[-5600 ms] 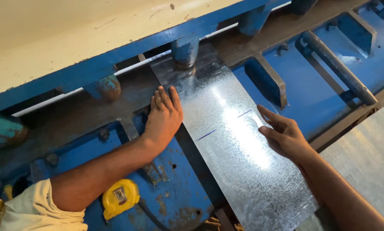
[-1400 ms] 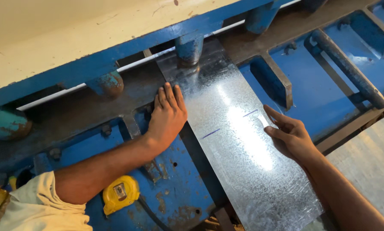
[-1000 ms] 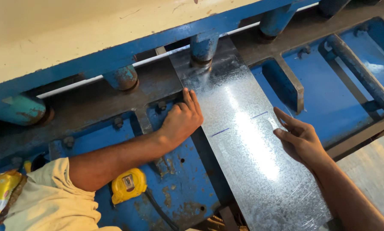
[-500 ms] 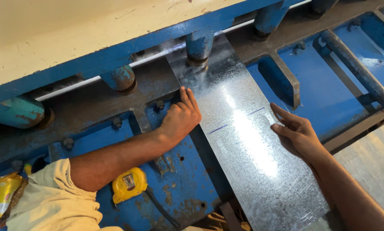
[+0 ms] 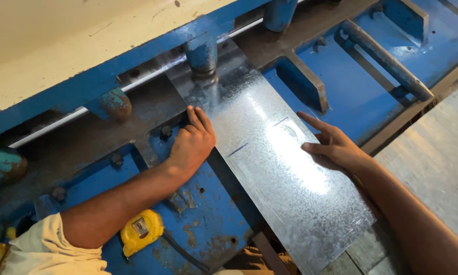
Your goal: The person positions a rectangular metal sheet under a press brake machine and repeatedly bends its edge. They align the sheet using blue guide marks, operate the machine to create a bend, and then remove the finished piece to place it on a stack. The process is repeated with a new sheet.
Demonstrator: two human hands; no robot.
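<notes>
Your left hand [image 5: 193,145] lies flat and open against the left edge of the metal sheet [image 5: 269,168], fingers pointing toward the blade line. Your right hand [image 5: 333,147] is open too, fingers spread on the sheet's right edge. Neither hand grips anything; both press and steady, well apart from each other with the sheet between them.

The sheet is a long shiny strip lying at a slant on the blue machine bed [image 5: 376,97]. Its far end sits under the round blue clamp foot [image 5: 202,53], just at the bright blade edge [image 5: 152,76]. Whether the foot presses on the sheet or hangs just above it, you cannot tell from here. Two short dark pen marks [image 5: 238,149] cross the sheet near your hands, one by each edge.

Risks, as a judgement:
- Your left fingertips are near the clamp foot and the blade line. If the foot or blade comes down while they lie there, they could be pinched.
- The sheet edges look thin and raw. Sliding a palm along one could cut it.
- The near end of the sheet overhangs the bed. If pressure is uneven, it may tilt or pivot and throw the marks off line.
- The yellow tape measure [image 5: 141,231] lies by your left forearm; an elbow nudge could knock it off.
</notes>
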